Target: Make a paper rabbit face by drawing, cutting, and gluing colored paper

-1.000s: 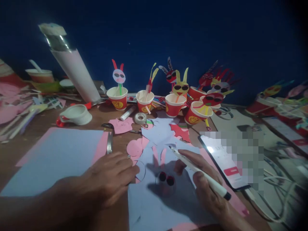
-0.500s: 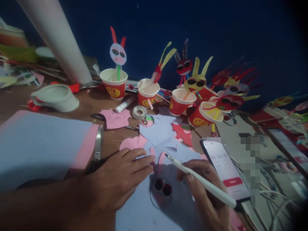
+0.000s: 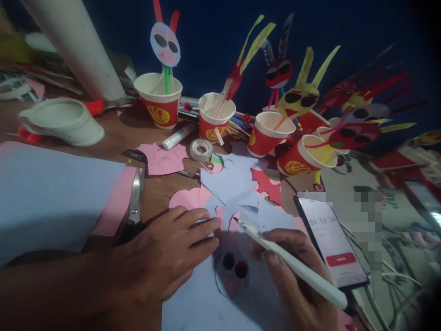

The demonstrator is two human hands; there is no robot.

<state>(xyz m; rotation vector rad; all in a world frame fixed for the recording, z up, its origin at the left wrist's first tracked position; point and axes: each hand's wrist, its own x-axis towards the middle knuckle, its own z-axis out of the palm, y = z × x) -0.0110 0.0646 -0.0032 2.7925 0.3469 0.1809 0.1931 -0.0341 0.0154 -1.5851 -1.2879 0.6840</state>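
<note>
My right hand is closed round a white marker, whose dark tip touches or hovers just over a pink ear shape on pale blue paper. Below the ears lies a round face piece with two dark oval eyes. Palm down beside it rests my left hand, its fingers spread and their tips near the left ear. Whether the fingertips press on the paper or the ear is hard to tell.
Scissors and large blue sheets are on the left. Paper scraps, a tape roll and a glue tube lie ahead. Behind stand red cups with paper faces. A phone lies right, near cables.
The camera view has shifted, so the cups look larger and farther apart. Both hands keep nearly the same pose, and the marker tip stays by the pink ear.
</note>
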